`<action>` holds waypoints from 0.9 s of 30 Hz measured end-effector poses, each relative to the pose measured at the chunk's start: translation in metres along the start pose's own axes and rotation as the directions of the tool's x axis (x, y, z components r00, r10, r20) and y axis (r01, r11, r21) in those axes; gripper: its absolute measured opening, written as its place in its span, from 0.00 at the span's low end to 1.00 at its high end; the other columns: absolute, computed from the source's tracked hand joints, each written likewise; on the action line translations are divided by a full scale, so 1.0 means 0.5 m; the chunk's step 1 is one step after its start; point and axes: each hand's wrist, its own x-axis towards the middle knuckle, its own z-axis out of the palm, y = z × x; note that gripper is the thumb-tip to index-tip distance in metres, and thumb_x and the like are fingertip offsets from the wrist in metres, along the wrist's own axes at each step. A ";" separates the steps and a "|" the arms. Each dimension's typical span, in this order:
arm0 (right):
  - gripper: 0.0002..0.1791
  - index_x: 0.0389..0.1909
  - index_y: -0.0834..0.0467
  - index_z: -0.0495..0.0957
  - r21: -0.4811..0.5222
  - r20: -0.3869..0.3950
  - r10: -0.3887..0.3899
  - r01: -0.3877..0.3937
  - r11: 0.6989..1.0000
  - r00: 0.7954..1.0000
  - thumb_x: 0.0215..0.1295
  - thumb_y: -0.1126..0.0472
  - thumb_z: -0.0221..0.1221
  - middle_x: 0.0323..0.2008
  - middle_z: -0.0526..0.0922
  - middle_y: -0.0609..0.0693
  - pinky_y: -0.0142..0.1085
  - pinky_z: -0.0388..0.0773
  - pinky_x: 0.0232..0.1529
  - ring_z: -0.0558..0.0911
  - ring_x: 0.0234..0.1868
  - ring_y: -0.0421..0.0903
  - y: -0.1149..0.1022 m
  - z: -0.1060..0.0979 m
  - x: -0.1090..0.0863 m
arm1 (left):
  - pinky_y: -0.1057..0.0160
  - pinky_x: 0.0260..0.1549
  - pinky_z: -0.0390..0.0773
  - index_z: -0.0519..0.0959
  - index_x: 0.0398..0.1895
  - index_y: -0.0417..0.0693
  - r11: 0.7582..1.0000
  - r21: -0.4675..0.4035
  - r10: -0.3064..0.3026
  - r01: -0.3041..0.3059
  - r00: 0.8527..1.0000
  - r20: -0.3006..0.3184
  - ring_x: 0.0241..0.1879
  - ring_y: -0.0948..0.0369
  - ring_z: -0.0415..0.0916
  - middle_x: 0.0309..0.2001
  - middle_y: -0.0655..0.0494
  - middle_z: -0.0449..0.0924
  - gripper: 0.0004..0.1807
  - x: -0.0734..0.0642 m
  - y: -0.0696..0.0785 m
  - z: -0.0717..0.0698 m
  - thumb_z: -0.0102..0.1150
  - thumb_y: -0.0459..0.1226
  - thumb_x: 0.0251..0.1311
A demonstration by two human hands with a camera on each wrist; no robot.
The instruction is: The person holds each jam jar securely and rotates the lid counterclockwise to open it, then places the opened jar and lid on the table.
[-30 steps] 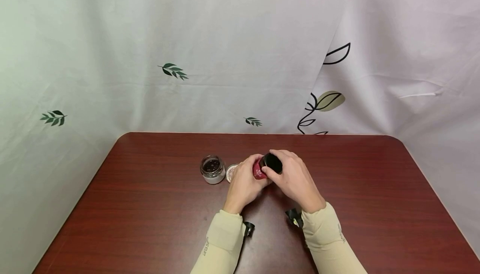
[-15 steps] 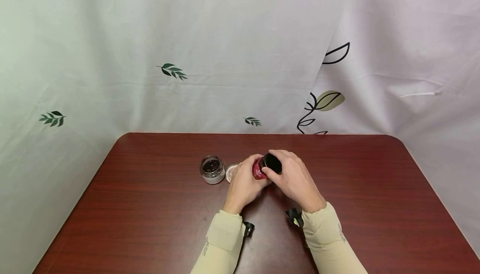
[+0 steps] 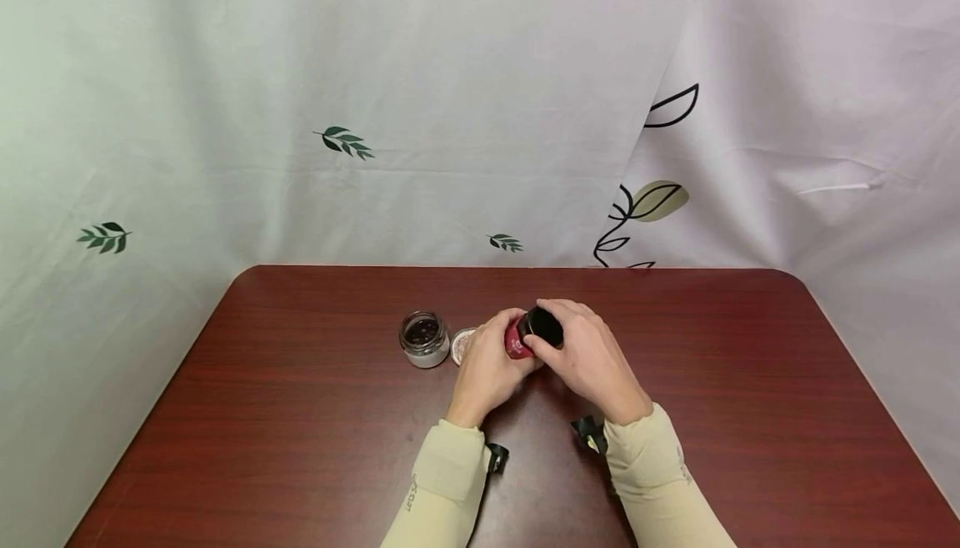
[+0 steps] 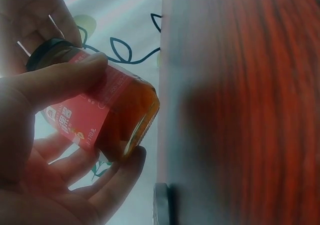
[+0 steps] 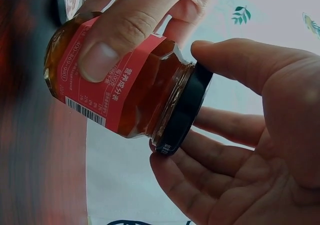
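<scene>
A glass jar [image 5: 142, 92] with amber contents and a red label is held tilted over the table. My left hand [image 3: 491, 364] grips its body, thumb across the label and fingers round the other side, as the left wrist view shows. The black lid [image 5: 184, 110] sits on the jar's mouth. My right hand [image 3: 596, 360] holds this lid by its rim, thumb on one side and fingertips on the other. To the left stands an uncovered glass jar [image 3: 425, 344], dark inside with a pale lower part. Beside it lies a round lid [image 3: 461, 346], pale side up, partly hidden by my left hand.
The reddish-brown wooden table [image 3: 300, 431] has rounded far corners. Behind it hangs a pale curtain [image 3: 450, 114] printed with leaves. Both sleeves are cream, and a small black device [image 3: 588, 434] sits at the right wrist, with another [image 3: 497, 458] at the left.
</scene>
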 end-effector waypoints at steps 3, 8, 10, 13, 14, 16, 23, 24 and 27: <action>0.28 0.57 0.66 0.79 0.000 0.003 0.003 -0.003 1.000 1.000 0.60 0.56 0.70 0.56 0.81 0.61 0.52 0.74 0.59 0.79 0.58 0.58 0.000 -0.001 -0.001 | 0.56 0.52 0.78 0.78 0.57 0.48 1.000 0.003 -0.001 0.001 1.000 0.002 0.49 0.57 0.80 0.50 0.53 0.82 0.30 0.000 0.000 0.000 0.77 0.39 0.47; 0.27 0.57 0.67 0.79 0.005 -0.001 -0.004 0.004 1.000 1.000 0.59 0.58 0.70 0.55 0.82 0.61 0.52 0.74 0.59 0.79 0.58 0.58 0.000 0.000 -0.001 | 0.56 0.52 0.77 0.78 0.57 0.47 1.000 0.005 0.002 -0.002 1.000 0.001 0.49 0.57 0.80 0.50 0.53 0.82 0.30 0.000 0.000 0.000 0.77 0.39 0.47; 0.27 0.57 0.67 0.79 0.005 -0.003 -0.005 0.005 1.000 1.000 0.59 0.59 0.70 0.55 0.82 0.61 0.52 0.74 0.59 0.79 0.58 0.59 0.001 0.001 0.000 | 0.56 0.52 0.77 0.78 0.57 0.47 1.000 0.003 0.007 -0.007 1.000 0.000 0.49 0.57 0.80 0.50 0.53 0.82 0.30 0.000 -0.001 0.001 0.77 0.38 0.47; 0.27 0.57 0.67 0.79 0.003 -0.003 -0.004 0.004 1.000 1.000 0.59 0.59 0.70 0.55 0.82 0.61 0.52 0.73 0.59 0.79 0.58 0.59 0.001 0.002 -0.001 | 0.56 0.52 0.77 0.78 0.57 0.47 1.000 0.001 0.008 -0.008 1.000 -0.001 0.49 0.57 0.80 0.50 0.53 0.82 0.30 0.000 -0.001 0.001 0.77 0.38 0.47; 0.27 0.57 0.67 0.79 0.002 -0.002 -0.003 0.003 1.000 1.000 0.59 0.59 0.70 0.55 0.82 0.61 0.52 0.73 0.60 0.79 0.58 0.59 0.001 0.002 -0.001 | 0.56 0.52 0.77 0.78 0.57 0.47 1.000 -0.001 0.008 -0.008 1.000 0.000 0.49 0.57 0.80 0.50 0.53 0.82 0.30 0.000 -0.002 0.001 0.77 0.38 0.47; 0.27 0.57 0.67 0.79 0.002 -0.003 -0.003 0.003 1.000 1.000 0.58 0.60 0.70 0.55 0.82 0.61 0.52 0.73 0.60 0.79 0.58 0.59 0.001 0.002 -0.001 | 0.56 0.52 0.77 0.78 0.57 0.48 1.000 0.000 0.007 -0.007 1.000 0.001 0.49 0.57 0.80 0.51 0.54 0.82 0.30 0.001 -0.002 0.001 0.77 0.38 0.48; 0.27 0.57 0.67 0.79 0.003 -0.003 -0.005 0.005 1.000 1.000 0.58 0.60 0.70 0.55 0.82 0.61 0.52 0.74 0.59 0.79 0.58 0.58 0.001 0.002 -0.001 | 0.56 0.53 0.77 0.78 0.57 0.47 1.000 0.001 0.007 -0.007 1.000 0.004 0.50 0.57 0.80 0.51 0.53 0.82 0.31 0.000 -0.001 0.002 0.77 0.38 0.48; 0.26 0.57 0.67 0.79 0.004 -0.003 -0.006 0.006 1.000 1.000 0.58 0.60 0.70 0.55 0.82 0.61 0.52 0.74 0.59 0.79 0.58 0.58 0.002 0.002 -0.001 | 0.56 0.53 0.77 0.78 0.58 0.47 1.000 0.000 0.007 -0.007 1.000 0.004 0.50 0.57 0.80 0.51 0.53 0.82 0.31 0.000 -0.001 0.003 0.77 0.38 0.48; 0.26 0.57 0.67 0.79 0.007 -0.002 -0.004 0.004 1.000 1.000 0.58 0.61 0.70 0.55 0.81 0.61 0.52 0.73 0.60 0.79 0.58 0.58 0.002 0.003 -0.001 | 0.56 0.53 0.77 0.77 0.58 0.47 1.000 0.000 0.008 -0.008 1.000 0.005 0.50 0.57 0.80 0.51 0.53 0.82 0.31 0.000 -0.002 0.003 0.77 0.38 0.48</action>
